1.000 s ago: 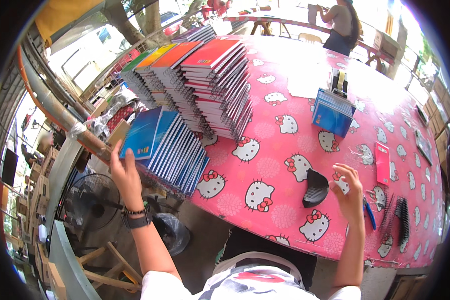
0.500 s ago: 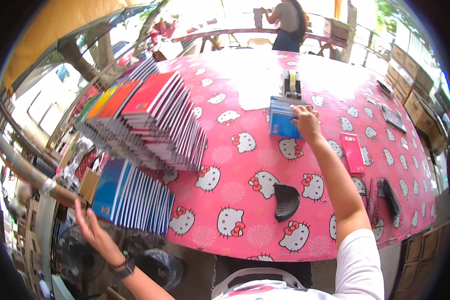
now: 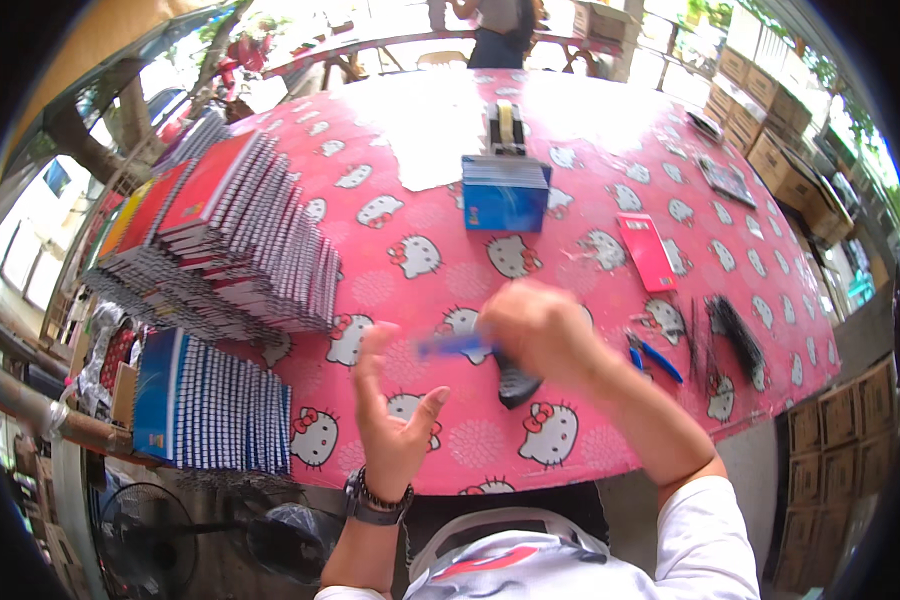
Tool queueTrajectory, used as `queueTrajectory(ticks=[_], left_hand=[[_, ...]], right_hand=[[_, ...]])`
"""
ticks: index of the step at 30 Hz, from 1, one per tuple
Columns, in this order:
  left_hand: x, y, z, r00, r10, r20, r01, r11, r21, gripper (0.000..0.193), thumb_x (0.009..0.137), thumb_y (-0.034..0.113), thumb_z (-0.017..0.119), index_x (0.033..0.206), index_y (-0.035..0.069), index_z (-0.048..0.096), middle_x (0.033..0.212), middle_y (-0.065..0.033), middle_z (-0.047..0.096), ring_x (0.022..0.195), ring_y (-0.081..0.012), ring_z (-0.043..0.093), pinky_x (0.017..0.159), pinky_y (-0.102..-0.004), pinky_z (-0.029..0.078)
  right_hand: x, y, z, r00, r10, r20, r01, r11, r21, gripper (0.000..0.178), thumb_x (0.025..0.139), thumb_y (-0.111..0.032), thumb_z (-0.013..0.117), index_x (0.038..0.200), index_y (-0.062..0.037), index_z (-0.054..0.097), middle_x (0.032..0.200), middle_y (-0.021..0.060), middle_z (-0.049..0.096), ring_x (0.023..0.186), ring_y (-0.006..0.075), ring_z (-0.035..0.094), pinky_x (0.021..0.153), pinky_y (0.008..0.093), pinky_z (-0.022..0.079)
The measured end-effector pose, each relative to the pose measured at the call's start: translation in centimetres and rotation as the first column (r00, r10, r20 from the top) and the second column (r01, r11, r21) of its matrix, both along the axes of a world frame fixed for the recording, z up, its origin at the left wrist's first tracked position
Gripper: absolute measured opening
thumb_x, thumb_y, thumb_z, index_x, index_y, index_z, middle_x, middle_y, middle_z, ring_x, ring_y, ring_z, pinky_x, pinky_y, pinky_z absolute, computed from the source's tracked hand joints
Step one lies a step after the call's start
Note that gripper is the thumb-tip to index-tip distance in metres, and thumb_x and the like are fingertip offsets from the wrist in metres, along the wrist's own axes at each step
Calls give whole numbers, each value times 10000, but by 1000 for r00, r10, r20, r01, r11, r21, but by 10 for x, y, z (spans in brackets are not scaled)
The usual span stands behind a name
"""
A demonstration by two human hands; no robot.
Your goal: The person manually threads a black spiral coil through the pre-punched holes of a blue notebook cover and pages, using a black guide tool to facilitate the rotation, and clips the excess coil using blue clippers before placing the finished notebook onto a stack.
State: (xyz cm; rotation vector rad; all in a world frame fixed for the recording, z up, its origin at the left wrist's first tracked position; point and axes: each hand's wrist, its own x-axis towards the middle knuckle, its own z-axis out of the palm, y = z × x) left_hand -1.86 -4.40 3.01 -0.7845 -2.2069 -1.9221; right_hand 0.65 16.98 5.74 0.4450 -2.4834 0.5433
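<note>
My right hand (image 3: 535,325), smeared by motion, is closed on a thin blue notebook (image 3: 450,345), seen edge-on and blurred, above the near middle of the table. My left hand (image 3: 392,425) is raised beside it, fingers apart and holding nothing, with its palm toward the notebook. Partly under my right hand lies a black curved piece (image 3: 518,388). Farther off, a stack of blue notebooks (image 3: 505,205) stands against a tape dispenser (image 3: 506,130). At the left edge, spiral-bound blue notebooks (image 3: 232,410) lie in a leaning row.
Tall piles of red-covered spiral notebooks (image 3: 240,240) fill the table's left side. To the right lie a pink-red booklet (image 3: 648,252), blue-handled pliers (image 3: 655,360) and black wire spirals (image 3: 735,340). A fan (image 3: 150,540) stands below left. Boxes (image 3: 840,430) are stacked right; another person stands beyond.
My right hand has come back from the blue stack toward me, now with a blue notebook. My left hand has moved right, from the left row to the table's near middle. The view has shifted.
</note>
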Motion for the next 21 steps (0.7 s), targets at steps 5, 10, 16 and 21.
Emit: queueTrajectory(ticks=[5,10,16,21], left_hand=[[21,-11,-65,854,-382,354,320,921,221,283,854,-34,624,1114,27,532,1057,-102,585,993,-152,544,896,-283,419],[47,7,-69,970,-183,159,166,979,114,398,842,-32,611,1208,25,466,1109,-119,572,1079,-223,537,991,-369,365],[63,30,-39,831,-177,-528,-114,874,-473,403,774,-8,631,1168,67,596,1081,-88,636,1024,-243,593,998,-398,329],[52,30,-43,840,-197,-505,-51,899,-435,284,738,-24,640,984,105,701,925,-13,674,849,-158,616,796,-310,367]], right_hand=[[84,-15,-33,984,-41,174,98,938,-333,172,795,-36,675,956,-84,639,790,44,625,700,176,611,644,277,504],[91,-59,-80,961,77,266,242,235,-941,167,870,-47,647,1032,-34,610,865,13,622,818,59,580,706,218,480],[88,-44,-71,975,66,211,154,482,-863,174,861,-30,641,1033,-32,617,884,45,644,779,83,586,683,237,487],[123,105,-55,779,-615,122,576,625,-527,153,812,-25,639,963,-34,667,874,118,671,789,192,625,689,325,502]])
